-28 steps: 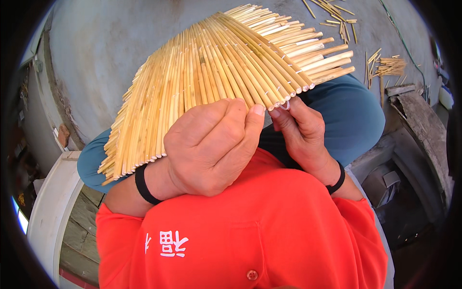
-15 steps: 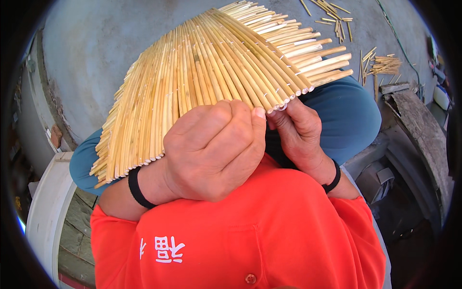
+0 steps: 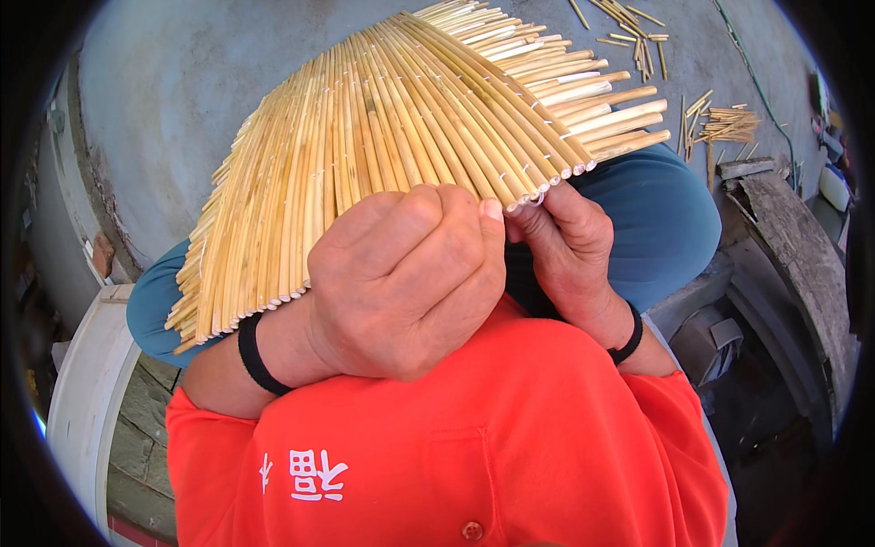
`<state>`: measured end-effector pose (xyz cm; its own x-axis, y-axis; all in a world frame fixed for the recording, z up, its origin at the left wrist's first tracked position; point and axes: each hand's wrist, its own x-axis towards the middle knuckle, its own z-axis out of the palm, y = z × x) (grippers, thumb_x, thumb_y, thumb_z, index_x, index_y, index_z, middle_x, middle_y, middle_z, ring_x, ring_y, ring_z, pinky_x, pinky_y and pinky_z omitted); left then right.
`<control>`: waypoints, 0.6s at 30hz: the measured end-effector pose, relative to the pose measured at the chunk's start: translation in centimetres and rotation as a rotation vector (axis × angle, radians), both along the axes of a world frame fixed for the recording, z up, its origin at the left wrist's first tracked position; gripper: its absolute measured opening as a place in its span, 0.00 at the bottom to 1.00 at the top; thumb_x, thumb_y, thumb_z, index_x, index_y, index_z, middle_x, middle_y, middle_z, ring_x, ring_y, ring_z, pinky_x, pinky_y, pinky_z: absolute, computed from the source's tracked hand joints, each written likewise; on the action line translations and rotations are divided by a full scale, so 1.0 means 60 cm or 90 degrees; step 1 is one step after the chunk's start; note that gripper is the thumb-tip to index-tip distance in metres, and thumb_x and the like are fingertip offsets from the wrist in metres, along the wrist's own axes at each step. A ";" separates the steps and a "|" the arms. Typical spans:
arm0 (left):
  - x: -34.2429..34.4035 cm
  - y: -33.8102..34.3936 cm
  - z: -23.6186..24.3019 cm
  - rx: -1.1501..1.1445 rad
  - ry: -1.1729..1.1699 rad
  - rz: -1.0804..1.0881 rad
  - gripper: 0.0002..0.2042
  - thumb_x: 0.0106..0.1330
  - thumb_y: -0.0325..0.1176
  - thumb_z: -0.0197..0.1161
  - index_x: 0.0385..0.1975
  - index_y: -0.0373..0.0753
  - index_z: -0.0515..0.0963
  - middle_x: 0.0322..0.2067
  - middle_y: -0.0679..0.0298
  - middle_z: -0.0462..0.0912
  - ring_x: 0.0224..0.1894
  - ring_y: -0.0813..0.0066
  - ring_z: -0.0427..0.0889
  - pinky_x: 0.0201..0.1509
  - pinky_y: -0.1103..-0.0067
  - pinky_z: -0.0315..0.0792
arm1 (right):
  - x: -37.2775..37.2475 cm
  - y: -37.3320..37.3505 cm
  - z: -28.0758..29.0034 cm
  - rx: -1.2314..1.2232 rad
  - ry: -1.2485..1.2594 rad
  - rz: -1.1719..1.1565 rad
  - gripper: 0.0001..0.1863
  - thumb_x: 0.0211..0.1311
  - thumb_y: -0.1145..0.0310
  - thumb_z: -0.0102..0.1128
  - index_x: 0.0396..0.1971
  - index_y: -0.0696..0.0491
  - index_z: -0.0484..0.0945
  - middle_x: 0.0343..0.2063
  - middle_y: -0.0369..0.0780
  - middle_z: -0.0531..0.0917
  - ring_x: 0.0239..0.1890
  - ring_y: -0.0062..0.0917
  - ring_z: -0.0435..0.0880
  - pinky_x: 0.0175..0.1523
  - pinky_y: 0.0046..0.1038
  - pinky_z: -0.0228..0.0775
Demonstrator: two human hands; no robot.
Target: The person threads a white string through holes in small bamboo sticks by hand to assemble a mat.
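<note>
A curved mat of pale yellow reeds (image 3: 346,137), bound with short white stitches, rests over my lap in blue trousers. My left hand (image 3: 401,283) is closed at the mat's front edge, fingers curled and a fingertip against the reed ends right of centre; part of its grip is hidden. My right hand (image 3: 570,246) is closed just under the front right corner of the mat, thumb and fingers at the reed ends beside a small loop of white cord (image 3: 540,200); its fingertips are partly covered. Uneven, longer reed ends jut out at the mat's upper right.
Loose cut reeds (image 3: 636,38) and a second pile (image 3: 727,124) lie on the grey floor (image 3: 155,137) at the right. A green hose (image 3: 751,74) runs behind them. A worn board (image 3: 784,228) is at the right, a white curved ledge (image 3: 82,383) at the lower left.
The mat and my lap sit slightly further left in the picture. My left fingers moved a little down, then back up along the edge. Both hands keep their grip.
</note>
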<state>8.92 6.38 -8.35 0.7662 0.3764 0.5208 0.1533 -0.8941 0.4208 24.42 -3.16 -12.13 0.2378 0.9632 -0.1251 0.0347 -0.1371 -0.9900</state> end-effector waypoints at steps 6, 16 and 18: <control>-0.002 -0.001 0.001 -0.001 0.011 -0.003 0.13 0.40 0.20 0.63 0.29 0.25 0.78 0.28 0.52 0.77 0.27 0.65 0.77 0.26 0.80 0.72 | -0.003 0.003 0.002 0.000 0.017 0.000 0.04 0.60 0.81 0.55 0.34 0.61 0.76 0.21 0.35 0.78 0.21 0.13 0.74 0.25 0.17 0.67; -0.001 0.002 -0.008 0.027 -0.013 0.010 0.14 0.40 0.20 0.62 0.30 0.26 0.78 0.29 0.53 0.77 0.28 0.64 0.77 0.26 0.79 0.72 | -0.005 0.004 0.002 -0.030 0.043 -0.018 0.03 0.60 0.81 0.54 0.33 0.61 0.75 0.23 0.36 0.79 0.22 0.13 0.75 0.26 0.16 0.68; -0.003 0.000 -0.011 0.025 -0.019 0.017 0.14 0.40 0.20 0.62 0.31 0.27 0.79 0.29 0.53 0.77 0.28 0.64 0.77 0.26 0.79 0.72 | -0.009 0.001 0.002 -0.057 0.089 -0.035 0.03 0.60 0.80 0.54 0.34 0.60 0.75 0.24 0.35 0.79 0.23 0.13 0.75 0.27 0.16 0.68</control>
